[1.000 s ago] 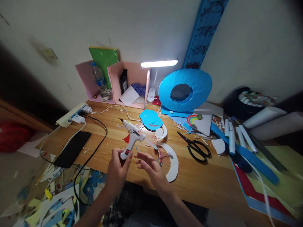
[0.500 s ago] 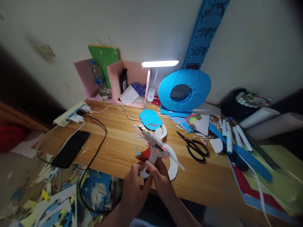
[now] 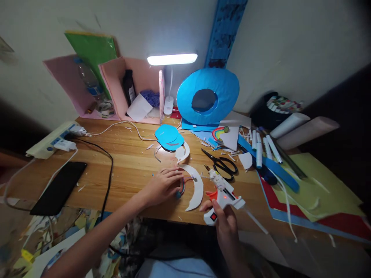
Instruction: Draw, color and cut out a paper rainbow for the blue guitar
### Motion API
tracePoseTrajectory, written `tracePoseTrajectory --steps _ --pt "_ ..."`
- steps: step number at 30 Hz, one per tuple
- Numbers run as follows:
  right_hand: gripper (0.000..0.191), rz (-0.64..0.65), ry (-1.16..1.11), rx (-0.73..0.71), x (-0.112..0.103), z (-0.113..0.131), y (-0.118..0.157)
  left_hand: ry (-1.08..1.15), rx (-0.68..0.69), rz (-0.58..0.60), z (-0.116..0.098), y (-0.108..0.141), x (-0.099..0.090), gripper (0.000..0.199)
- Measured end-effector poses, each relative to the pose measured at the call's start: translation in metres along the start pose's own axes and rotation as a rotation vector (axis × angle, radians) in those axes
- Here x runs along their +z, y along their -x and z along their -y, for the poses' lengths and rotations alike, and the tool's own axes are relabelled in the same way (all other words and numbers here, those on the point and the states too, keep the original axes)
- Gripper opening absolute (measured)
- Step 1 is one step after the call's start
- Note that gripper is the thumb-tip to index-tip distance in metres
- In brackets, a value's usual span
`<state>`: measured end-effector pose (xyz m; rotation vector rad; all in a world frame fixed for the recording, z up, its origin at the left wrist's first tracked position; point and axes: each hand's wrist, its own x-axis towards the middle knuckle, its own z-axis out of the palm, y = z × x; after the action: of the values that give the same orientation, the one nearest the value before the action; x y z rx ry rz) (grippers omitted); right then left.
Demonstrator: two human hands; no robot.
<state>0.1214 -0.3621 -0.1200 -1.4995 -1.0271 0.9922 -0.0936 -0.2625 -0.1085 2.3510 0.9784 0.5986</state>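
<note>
My right hand (image 3: 224,218) is wrapped round the handle of a white hot glue gun (image 3: 223,195). Its orange trigger faces left, a red light glows on its side, and a clear glue stick (image 3: 256,222) juts out of the back. The nozzle tip is close to the black scissors (image 3: 223,165). With fingers stretched out, my left hand (image 3: 165,184) rests low over the desk. Partly hidden below its fingertips lies a small coloured curved piece (image 3: 181,189); contact is unclear. A white paper crescent (image 3: 197,189) lies between both hands.
Blue paper ovals (image 3: 169,137) lie behind my left hand. A large blue ring (image 3: 207,96) leans at the back beside a lit lamp (image 3: 172,59). Markers (image 3: 259,150) and coloured sheets (image 3: 313,185) cover the right. A phone (image 3: 59,188) and power strip (image 3: 52,141) are left.
Both hands were together on the glue gun; my left hand has let go and moved left onto the desk. My right hand carried the gun to the right. The view has shifted.
</note>
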Motion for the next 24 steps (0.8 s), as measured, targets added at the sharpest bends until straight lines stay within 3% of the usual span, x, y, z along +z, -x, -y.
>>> tracePoseTrajectory --steps 9,16,24 --pt "0.042 0.179 0.031 0.198 -0.014 -0.005 0.016 0.066 -0.022 -0.033 0.008 0.007 0.01 0.026" --pt "0.044 0.344 0.174 0.191 -0.012 0.003 0.005 0.171 -0.023 -0.074 0.014 0.005 0.015 0.025" --pt "0.034 0.342 0.302 0.2 -0.006 0.009 -0.008 0.263 -0.023 -0.09 0.018 0.005 0.015 0.031"
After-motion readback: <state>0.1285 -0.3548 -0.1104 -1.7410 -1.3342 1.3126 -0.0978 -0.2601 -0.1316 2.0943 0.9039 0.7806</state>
